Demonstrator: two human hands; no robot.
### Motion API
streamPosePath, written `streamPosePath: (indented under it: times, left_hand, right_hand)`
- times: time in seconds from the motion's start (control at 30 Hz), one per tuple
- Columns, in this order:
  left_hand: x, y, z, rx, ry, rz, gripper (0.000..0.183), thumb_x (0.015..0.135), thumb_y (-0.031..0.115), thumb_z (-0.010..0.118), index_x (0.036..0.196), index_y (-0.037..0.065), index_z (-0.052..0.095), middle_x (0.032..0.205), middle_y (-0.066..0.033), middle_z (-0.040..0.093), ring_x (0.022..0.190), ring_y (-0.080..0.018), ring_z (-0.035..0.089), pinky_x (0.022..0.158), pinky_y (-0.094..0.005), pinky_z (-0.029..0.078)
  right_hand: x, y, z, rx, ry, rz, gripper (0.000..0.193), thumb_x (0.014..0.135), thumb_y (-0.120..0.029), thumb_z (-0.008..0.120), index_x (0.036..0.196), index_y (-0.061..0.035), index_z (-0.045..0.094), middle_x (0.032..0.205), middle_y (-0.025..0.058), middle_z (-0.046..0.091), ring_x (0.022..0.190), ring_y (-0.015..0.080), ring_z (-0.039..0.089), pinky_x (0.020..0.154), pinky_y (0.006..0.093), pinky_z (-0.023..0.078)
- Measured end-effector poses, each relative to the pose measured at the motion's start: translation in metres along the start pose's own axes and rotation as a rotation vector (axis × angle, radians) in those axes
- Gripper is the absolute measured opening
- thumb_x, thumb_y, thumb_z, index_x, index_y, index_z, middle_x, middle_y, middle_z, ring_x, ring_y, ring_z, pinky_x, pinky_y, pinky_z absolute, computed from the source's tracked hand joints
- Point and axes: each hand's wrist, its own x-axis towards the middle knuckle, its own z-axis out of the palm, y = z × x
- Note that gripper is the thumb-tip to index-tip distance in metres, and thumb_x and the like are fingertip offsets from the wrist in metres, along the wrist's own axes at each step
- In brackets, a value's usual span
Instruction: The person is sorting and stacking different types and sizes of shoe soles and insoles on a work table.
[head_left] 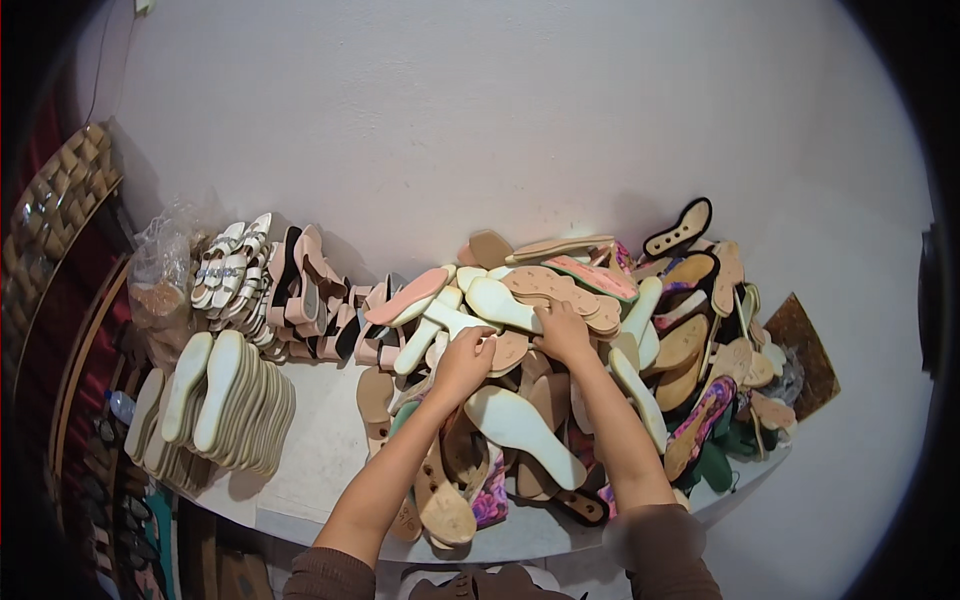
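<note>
A heap of loose shoe soles and insoles, white, tan and flowered, lies on the table in front of me. My left hand point(466, 362) reaches into its middle, fingers curled over the end of a white sole point(448, 316). Just to the right, my right hand point(562, 332) grips the narrow end of another white sole point(497, 303). Tan insoles with small holes point(548, 283) lie just beyond that hand. A large white sole point(522, 432) rests between my forearms. A pink-topped sole point(408, 296) sits left of my hands. My fingertips are partly hidden.
Neat stacks of white soles point(232, 395) stand on the table point(320, 425) at left. Behind them are white strapped sandals point(236, 262), pink-and-black sandals point(308, 285) and a clear plastic bag point(165, 260). A brown board point(803, 352) lies at right. A wall point(500, 130) closes off the back.
</note>
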Motion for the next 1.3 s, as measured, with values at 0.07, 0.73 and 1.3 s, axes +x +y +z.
streamPosePath:
  times: [0.07, 0.73, 1.3]
  left_hand:
    - [0.001, -0.003, 0.002, -0.039, -0.004, -0.105, 0.03, 0.085, 0.02, 0.048, 0.102, -0.002, 0.058, 0.101, -0.0173, 0.059, 0.092, -0.026, 0.059, 0.078, -0.0334, 0.046]
    - [-0.064, -0.024, -0.113, -0.869, 0.145, -0.491, 0.032, 0.09, 0.014, 0.047, 0.115, -0.006, 0.044, 0.097, -0.0083, 0.059, 0.081, -0.0124, 0.059, 0.064, -0.0249, 0.049]
    - [-0.234, -0.105, -0.466, -0.003, 0.395, -0.288, 0.03, 0.084, 0.013, 0.056, 0.106, -0.006, 0.058, 0.083, -0.0128, 0.065, 0.069, -0.0115, 0.058, 0.063, -0.0247, 0.046]
  right_hand:
    - [0.008, 0.001, 0.012, -0.054, -0.036, -0.015, 0.05, 0.062, -0.023, 0.071, 0.108, -0.0103, 0.055, 0.103, 0.0151, 0.052, 0.099, 0.0298, 0.051, 0.079, 0.038, 0.046]
    - [-0.065, -0.226, -0.02, 0.822, 0.451, 0.051, 0.039, 0.073, -0.01, 0.067, 0.109, 0.0008, 0.057, 0.11, 0.0156, 0.046, 0.095, 0.0238, 0.052, 0.073, 0.0275, 0.048]
    - [-0.089, -0.614, -0.042, 1.123, 0.381, -0.135, 0.048, 0.071, -0.012, 0.071, 0.114, 0.0032, 0.052, 0.109, 0.0202, 0.045, 0.088, 0.0294, 0.056, 0.071, 0.0332, 0.049]
